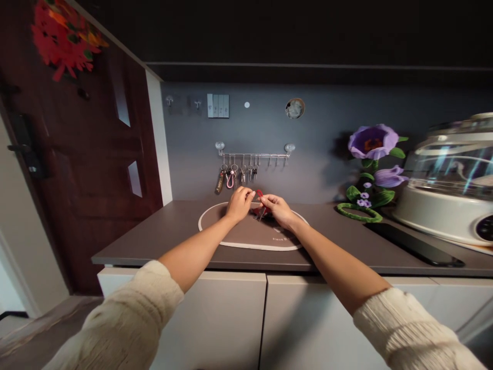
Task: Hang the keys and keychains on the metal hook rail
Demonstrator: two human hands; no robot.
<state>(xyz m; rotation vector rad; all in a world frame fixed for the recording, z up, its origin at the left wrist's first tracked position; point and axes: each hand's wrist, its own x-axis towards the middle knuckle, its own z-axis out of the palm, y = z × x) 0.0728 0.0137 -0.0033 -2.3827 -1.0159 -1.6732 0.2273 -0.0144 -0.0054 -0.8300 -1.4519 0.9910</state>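
Observation:
Over the mat, my right hand [278, 208] pinches a red cord loop [259, 193]. Small metal keys [261, 214] hang beneath its fingers, with a dark red item partly hidden behind them. My left hand [239, 203] is just left of the loop, its thumb and fingertips closed together; whatever they hold is too small to make out. Below both hands lies the oval brown mat [239, 234] with a pale rim. Behind them on the wall, a clear hook rail [254, 154] carries several key rings, including a pink strap [230, 179] and a brown tag [219, 182].
At right on the counter [154, 234] stand a purple crocheted flower [373, 143] and a white appliance with a clear cover [439, 205]. A black phone [414, 244] lies before them. A dark red door [92, 195] is at left; a dark cabinet [292, 36] overhangs the counter.

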